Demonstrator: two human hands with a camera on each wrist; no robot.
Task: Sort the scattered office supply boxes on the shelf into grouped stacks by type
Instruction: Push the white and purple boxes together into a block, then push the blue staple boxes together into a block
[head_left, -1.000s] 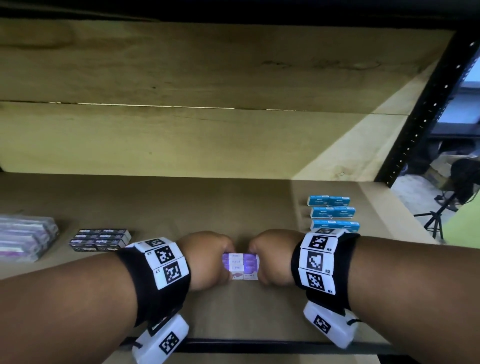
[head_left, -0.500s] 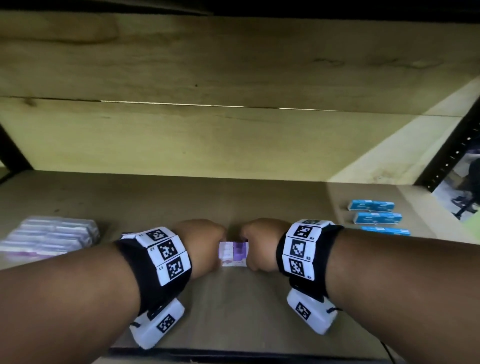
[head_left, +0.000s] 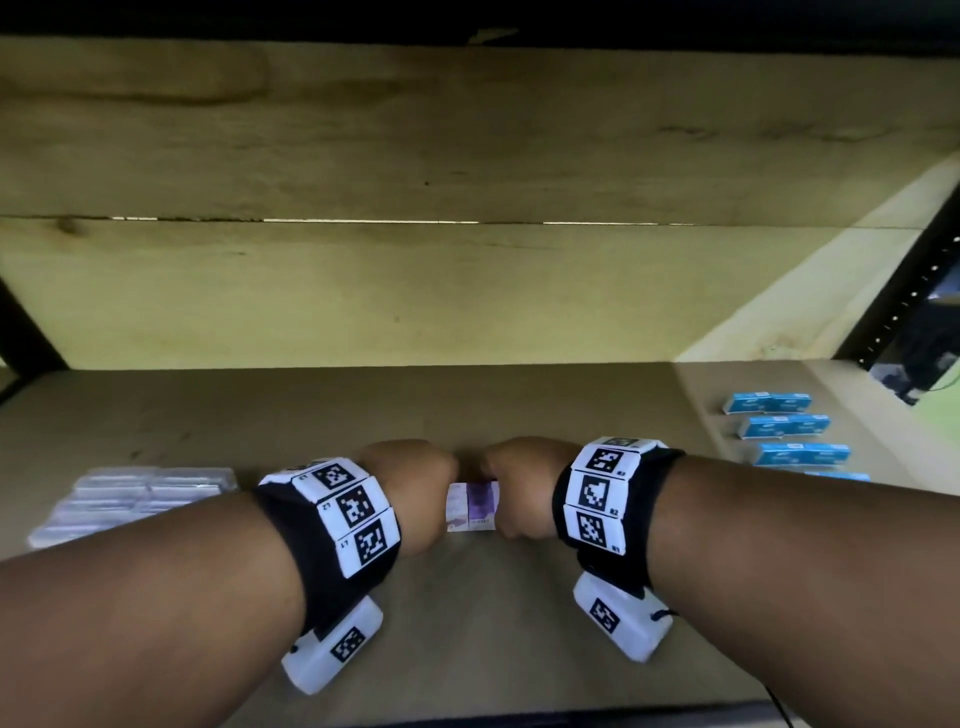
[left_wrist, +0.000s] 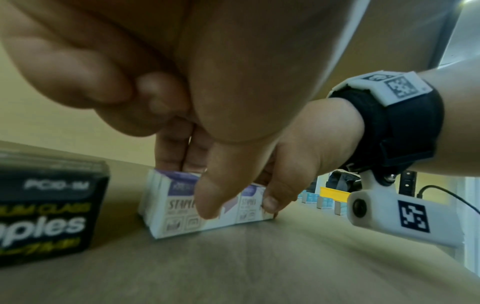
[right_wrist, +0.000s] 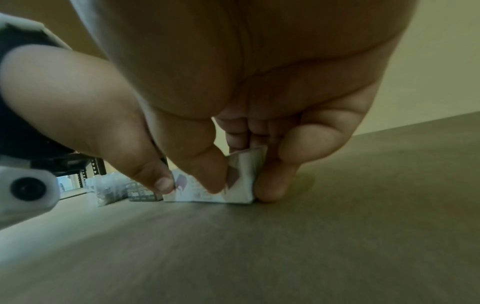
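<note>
A small stack of purple-and-white staple boxes (head_left: 470, 512) sits on the brown shelf board (head_left: 493, 623) at the centre. My left hand (head_left: 410, 488) grips its left end; in the left wrist view the thumb (left_wrist: 207, 197) lies across the printed front and the fingers curl behind. My right hand (head_left: 524, 483) pinches the right end, with the thumb (right_wrist: 207, 176) in front and a finger (right_wrist: 272, 185) behind the boxes (right_wrist: 192, 193). Several blue boxes (head_left: 784, 426) lie in a column at the far right. Pale purple-white packs (head_left: 135, 499) are grouped at the far left.
A black staples box (left_wrist: 46, 216) stands just left of the held stack; my left forearm hides it in the head view. The wooden back wall (head_left: 415, 291) closes the shelf behind. A black upright post (head_left: 904, 291) stands at the right.
Both hands have slid the purple boxes left, away from the blue boxes and towards the pale packs. The hands have closed in, so less of the stack shows between them.
</note>
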